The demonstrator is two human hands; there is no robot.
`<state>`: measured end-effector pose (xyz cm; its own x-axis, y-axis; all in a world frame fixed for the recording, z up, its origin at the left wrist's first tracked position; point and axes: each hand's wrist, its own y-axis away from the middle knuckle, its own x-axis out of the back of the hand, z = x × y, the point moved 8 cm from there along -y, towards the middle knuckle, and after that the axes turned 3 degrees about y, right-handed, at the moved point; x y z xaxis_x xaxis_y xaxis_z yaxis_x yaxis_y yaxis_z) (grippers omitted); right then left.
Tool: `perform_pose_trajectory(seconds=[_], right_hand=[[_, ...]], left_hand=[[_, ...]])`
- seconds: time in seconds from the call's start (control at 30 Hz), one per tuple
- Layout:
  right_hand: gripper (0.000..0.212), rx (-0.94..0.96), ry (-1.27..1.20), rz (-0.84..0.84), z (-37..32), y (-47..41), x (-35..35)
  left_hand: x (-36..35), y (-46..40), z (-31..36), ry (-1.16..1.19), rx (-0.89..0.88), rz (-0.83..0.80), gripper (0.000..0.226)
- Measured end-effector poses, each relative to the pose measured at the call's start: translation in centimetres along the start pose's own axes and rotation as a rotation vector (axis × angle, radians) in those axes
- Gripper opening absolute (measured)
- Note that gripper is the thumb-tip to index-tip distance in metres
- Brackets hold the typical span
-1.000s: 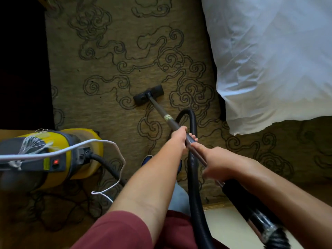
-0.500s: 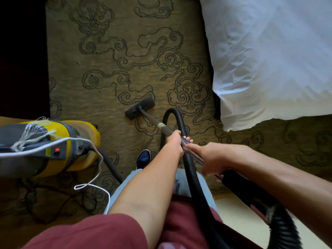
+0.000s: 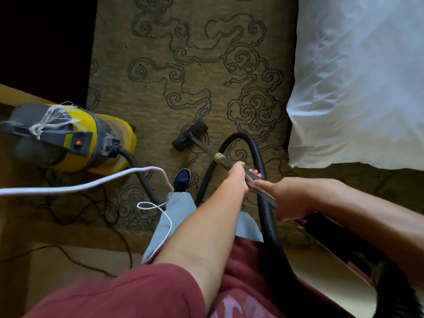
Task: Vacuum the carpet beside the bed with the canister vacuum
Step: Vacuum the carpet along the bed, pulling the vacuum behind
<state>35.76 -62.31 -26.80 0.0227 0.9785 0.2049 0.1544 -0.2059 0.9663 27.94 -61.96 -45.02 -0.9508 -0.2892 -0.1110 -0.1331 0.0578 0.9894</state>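
Note:
The yellow and grey canister vacuum [image 3: 68, 138] stands at the left on the olive patterned carpet [image 3: 183, 53], its red switch lit. A dark metal wand [image 3: 214, 154] slopes down to the black floor nozzle [image 3: 190, 134], which rests on the carpet just ahead of my shoe. My left hand [image 3: 238, 177] grips the wand lower down. My right hand [image 3: 284, 198] grips it higher up, close behind the left. The black ribbed hose [image 3: 254, 152] loops beside the wand and runs down past my legs. The bed with its white duvet [image 3: 355, 76] fills the right side.
A white power cord [image 3: 80, 185] crosses from the left edge and coils near my left leg. Thin dark cables [image 3: 91, 214] lie on the floor below the canister. A dark void [image 3: 41, 42] lies beyond the carpet's left edge. My blue shoe [image 3: 182, 179] stands on the carpet.
The nozzle has been pulled back along the carpet toward my feet, and both hands came back with the wand. The view has shifted, so the canister sits higher in frame.

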Motion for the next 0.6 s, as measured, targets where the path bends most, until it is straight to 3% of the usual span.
perform_pose_trajectory(seconds=[0.33, 0.6], right_hand=[[0.091, 0.009, 0.048, 0.007, 3.3, 4.3, -0.5], [0.105, -0.059, -0.064, 0.112, 5.9, 7.5, 0.3]], left_hand=[[-5.0, 1.0, -3.9, 0.003, -0.048, 0.007, 0.022], [-9.3, 4.1, -2.0, -0.049, -0.11, -0.034, 0.024]])
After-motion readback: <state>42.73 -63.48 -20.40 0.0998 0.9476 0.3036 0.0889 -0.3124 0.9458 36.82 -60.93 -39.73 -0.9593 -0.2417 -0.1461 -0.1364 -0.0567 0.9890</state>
